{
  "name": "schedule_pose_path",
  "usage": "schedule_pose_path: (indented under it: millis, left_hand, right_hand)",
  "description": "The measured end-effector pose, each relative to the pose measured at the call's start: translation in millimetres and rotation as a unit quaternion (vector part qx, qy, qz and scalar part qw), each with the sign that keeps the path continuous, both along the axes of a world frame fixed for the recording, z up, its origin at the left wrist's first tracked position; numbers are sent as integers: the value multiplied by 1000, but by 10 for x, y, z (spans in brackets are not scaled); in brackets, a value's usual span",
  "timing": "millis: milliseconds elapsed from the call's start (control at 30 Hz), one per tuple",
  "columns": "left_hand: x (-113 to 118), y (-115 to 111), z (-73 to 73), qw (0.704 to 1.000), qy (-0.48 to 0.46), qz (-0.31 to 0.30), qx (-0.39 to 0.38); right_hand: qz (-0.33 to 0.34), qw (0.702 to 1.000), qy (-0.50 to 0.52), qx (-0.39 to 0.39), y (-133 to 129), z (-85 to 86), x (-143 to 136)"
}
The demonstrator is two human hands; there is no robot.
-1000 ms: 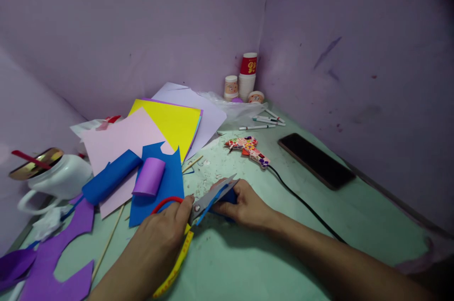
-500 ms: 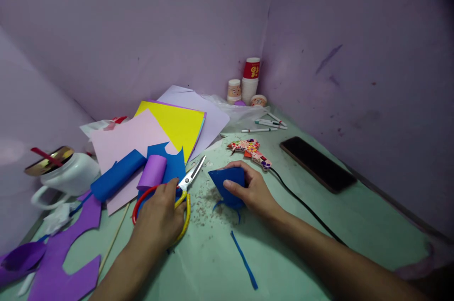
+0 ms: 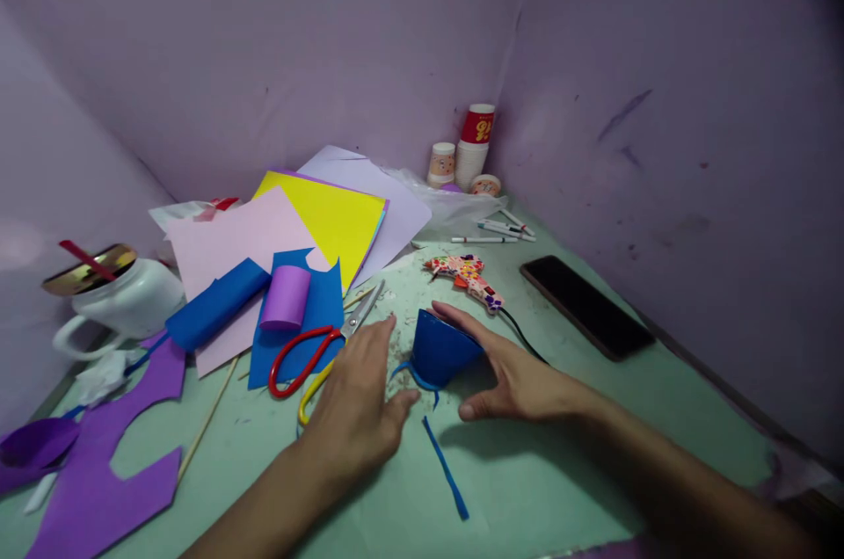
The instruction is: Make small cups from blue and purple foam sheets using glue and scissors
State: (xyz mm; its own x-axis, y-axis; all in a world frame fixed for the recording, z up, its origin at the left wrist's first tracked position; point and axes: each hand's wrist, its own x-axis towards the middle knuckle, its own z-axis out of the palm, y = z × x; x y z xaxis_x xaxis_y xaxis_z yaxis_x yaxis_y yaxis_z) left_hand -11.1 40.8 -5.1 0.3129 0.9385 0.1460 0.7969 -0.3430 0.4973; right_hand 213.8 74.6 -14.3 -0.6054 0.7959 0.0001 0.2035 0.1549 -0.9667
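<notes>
A blue foam cone shape [image 3: 443, 352], wide end up and tilted, stands on the table between my two hands. Thin blue trimmings [image 3: 428, 385] curl at its base, and a straight blue strip [image 3: 447, 469] lies nearer to me. My right hand [image 3: 511, 366] is open around the cone's right side, its fingers behind the rim and its thumb apart. To the cone's left is my left hand [image 3: 362, 392], open and holding nothing. Scissors with one red and one yellow handle [image 3: 307, 361] lie beside it, the yellow handle partly hidden by that hand.
A patterned glue gun [image 3: 465, 275] with a black cord and a phone [image 3: 586, 304] lie to the right. Foam sheets [image 3: 330, 221], a purple roll [image 3: 286, 297] and a blue roll [image 3: 217, 304] lie left. A white mug [image 3: 132, 295] stands far left; paper cups [image 3: 471, 163] stand at the back.
My left hand has let go of the scissors and moved right toward the cone. The cone now stands tilted with its opening upward, and my right hand has opened from its grip.
</notes>
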Motion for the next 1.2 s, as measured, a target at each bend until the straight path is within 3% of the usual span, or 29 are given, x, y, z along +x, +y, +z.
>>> schedule_pose_path:
  millis: [100,200,433,633,1200]
  left_hand:
    - [224,12,-52,998,-15,9,-59]
    - [343,37,-110,998,-34,15,-53]
    - [322,45,-244,998,-37,38,-36]
    - [323,54,-303,998,-28,53,-35]
    - [349,35,-207,999,-22,26,-8]
  right_hand:
    - [68,997,41,-24,73,-10,70]
    - [87,993,77,-34,112,-57,45]
    - [-6,998,56,30,100,-72,-77]
    - [-26,995,79,63,91,-83,-114]
    - [-40,992,108,61,87,-90,-115]
